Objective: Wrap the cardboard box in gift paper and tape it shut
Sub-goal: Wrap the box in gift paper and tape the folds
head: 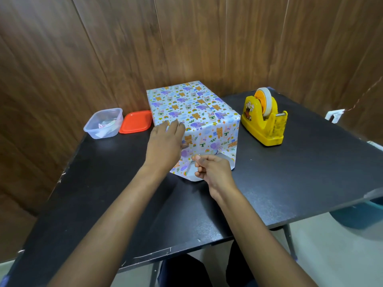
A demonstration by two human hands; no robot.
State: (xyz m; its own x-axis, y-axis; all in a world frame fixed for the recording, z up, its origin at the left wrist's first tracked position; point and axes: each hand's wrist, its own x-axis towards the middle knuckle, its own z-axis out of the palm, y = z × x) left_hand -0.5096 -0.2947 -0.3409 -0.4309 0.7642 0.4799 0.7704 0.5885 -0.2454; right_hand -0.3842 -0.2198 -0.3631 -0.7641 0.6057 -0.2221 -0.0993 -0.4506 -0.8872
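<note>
Two bare forearms reach over the black table (310,172) to the box (186,104), which stands at its far middle by the wooden wall, between a red lid (135,122) and a yellow tape dispenser (264,119). Gift paper (217,129) already covers the top and the sides that show, with a seam along the top. At the near end a loose flap (184,169) lies out on the table. The left hand (163,139) rests on the near top edge, fingers straight and close together; the right hand (213,168) hovers at the flap, fingers curled, thumb on forefinger, and whether it pinches tape I cannot tell. Folding up and taping that flap seems left
</note>
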